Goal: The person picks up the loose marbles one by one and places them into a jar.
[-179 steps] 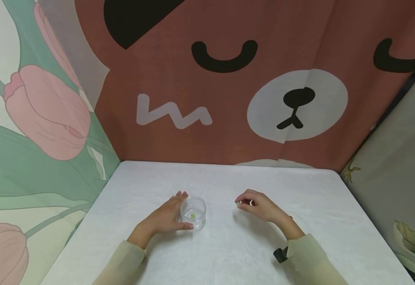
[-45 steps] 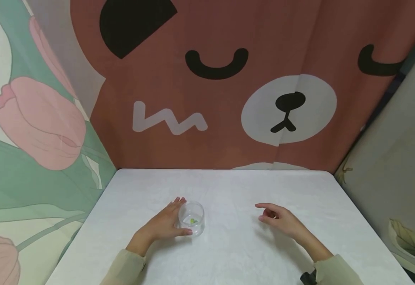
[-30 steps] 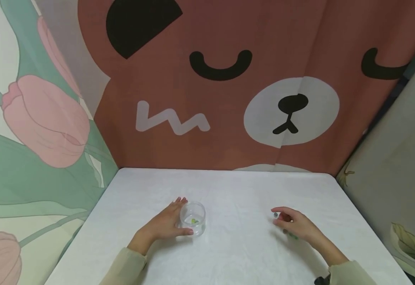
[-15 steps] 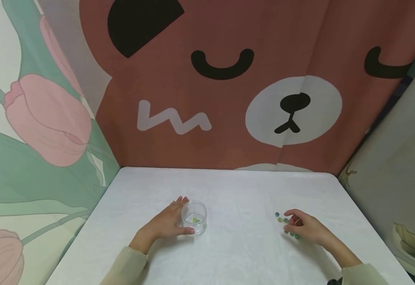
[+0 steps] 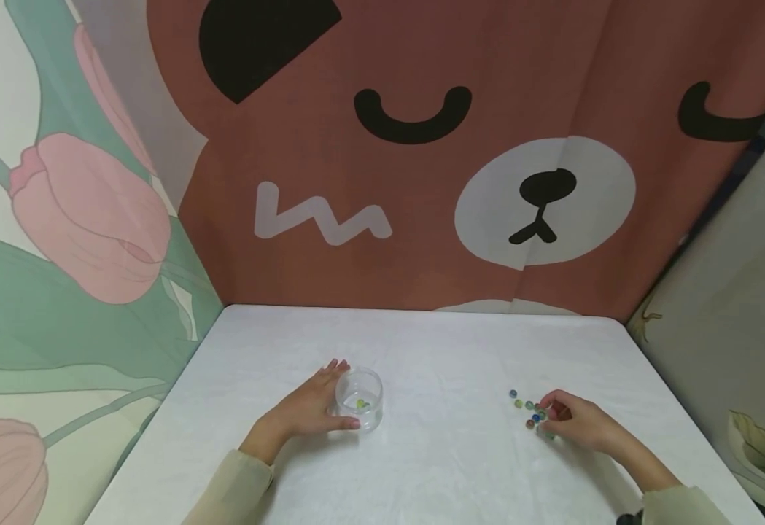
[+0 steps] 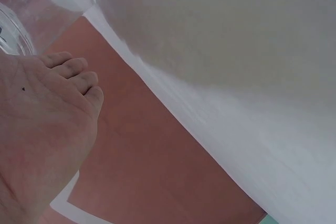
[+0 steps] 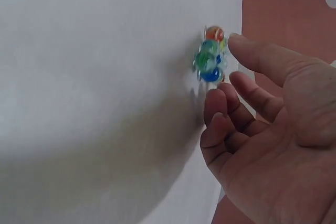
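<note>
My left hand [image 5: 310, 405] holds a clear glass cup [image 5: 370, 421] from its left, thumb in front and fingers behind. Inside the cup lie a yellow-green marble [image 5: 360, 404] and a greener one; both also show in the left wrist view. At the right of the table my right hand [image 5: 582, 423] hovers over several glass marbles, thumb and index finger apart with nothing seen between them. Among these are a blue marble [image 7: 210, 74], a green marble [image 7: 205, 60] and an orange marble [image 7: 214, 33]. The hand partly covers the group in the head view.
A white cloth covers the table [image 5: 435, 467]. Behind it hangs a brown curtain [image 5: 329, 277] with a bear print. A tulip-print curtain [image 5: 93, 219] stands at the left, and a pale curtain [image 5: 736, 292] at the right.
My right hand held a marble near the cup earlier; it has since moved right to the marbles, which came into view. The cup showed one marble, now two. My left hand stays at the cup.
</note>
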`<state>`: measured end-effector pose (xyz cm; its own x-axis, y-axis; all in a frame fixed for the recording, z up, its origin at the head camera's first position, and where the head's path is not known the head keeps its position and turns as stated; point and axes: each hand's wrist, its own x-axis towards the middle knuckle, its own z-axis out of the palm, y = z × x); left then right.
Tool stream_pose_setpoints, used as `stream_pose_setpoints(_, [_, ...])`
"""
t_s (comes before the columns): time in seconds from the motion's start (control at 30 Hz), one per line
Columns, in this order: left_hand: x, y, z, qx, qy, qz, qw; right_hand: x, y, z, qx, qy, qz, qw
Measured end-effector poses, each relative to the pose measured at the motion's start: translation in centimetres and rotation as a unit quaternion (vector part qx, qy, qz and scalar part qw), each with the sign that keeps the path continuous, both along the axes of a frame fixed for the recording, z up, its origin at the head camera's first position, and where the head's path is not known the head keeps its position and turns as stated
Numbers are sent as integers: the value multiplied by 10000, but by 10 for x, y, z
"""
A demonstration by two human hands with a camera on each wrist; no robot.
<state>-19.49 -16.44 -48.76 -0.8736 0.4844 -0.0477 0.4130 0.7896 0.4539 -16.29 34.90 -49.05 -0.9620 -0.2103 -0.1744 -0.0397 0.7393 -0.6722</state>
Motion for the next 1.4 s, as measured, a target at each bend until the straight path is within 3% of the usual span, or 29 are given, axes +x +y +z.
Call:
stream_pose_setpoints(0.2, [-2, 0, 2, -46, -2, -49, 10000, -3, 11, -1, -42, 30, 257, 9997])
stream_pose_setpoints(0.7, [-2, 1, 4, -26, 49, -36, 10000, -11, 7, -3, 286, -386, -326, 9983])
stream_pose_setpoints(1.13, [0, 2, 1, -20, 74, -14, 10000, -9, 9, -6, 531, 18, 260, 9983])
stream_pose_setpoints(1.4, [0, 1, -2, -50, 27, 48, 10000, -8, 8, -7, 466, -39, 109, 9988])
